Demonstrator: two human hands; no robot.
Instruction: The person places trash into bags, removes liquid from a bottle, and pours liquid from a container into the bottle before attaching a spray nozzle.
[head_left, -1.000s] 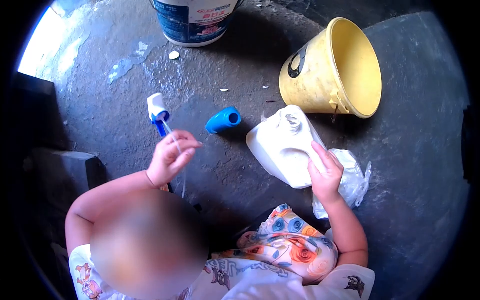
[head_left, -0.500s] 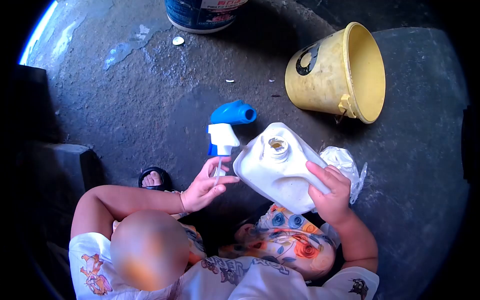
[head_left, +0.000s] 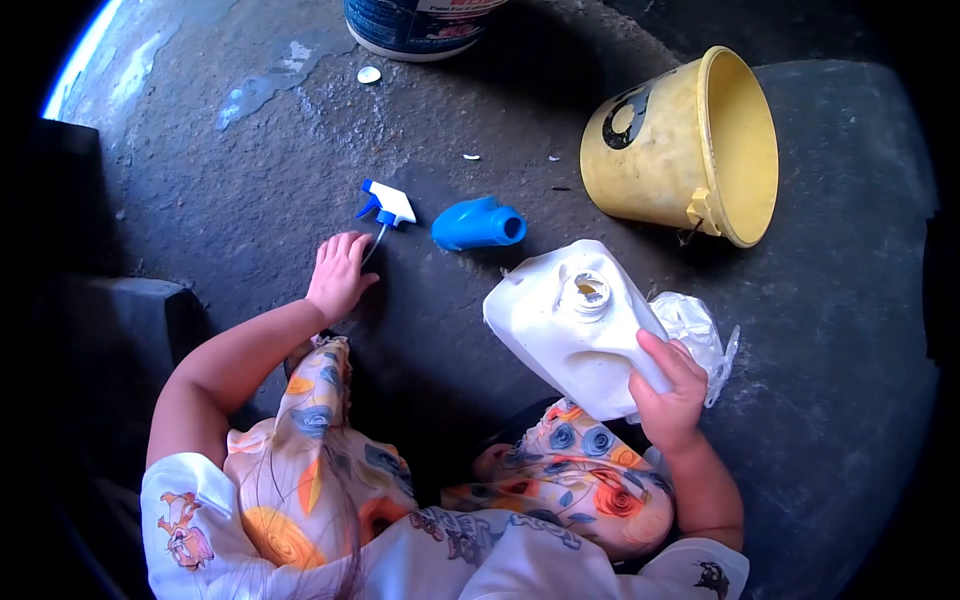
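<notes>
"Where do we have the white jug (head_left: 545,320)?"

"Near right, open mouth upward. Our right grip (head_left: 672,392) closes on its near right side, fingers over the top."

"How does it handle for us?"

"Thin, dented plastic, probably light, and likely to flex if we squeeze hard. We'd best take it by the handle side; smooth walls may slip if wet."

"And our left grip (head_left: 340,278)?"

"Low over the floor (head_left: 270,210), fingers bunched by the thin tube (head_left: 376,243) of the spray head (head_left: 392,203). We cannot tell whether it pinches the tube. That part looks light, the tube bendy, so the head is the firmer hold."

"What do we count?"

"One jug, one spray head, one blue bottle (head_left: 470,226) between them. Two buckets: a yellow one (head_left: 650,150) tipped over, far right, and a dark-labelled one (head_left: 420,28) at the far edge. One plastic bag (head_left: 690,320) just beside the jug."
</notes>
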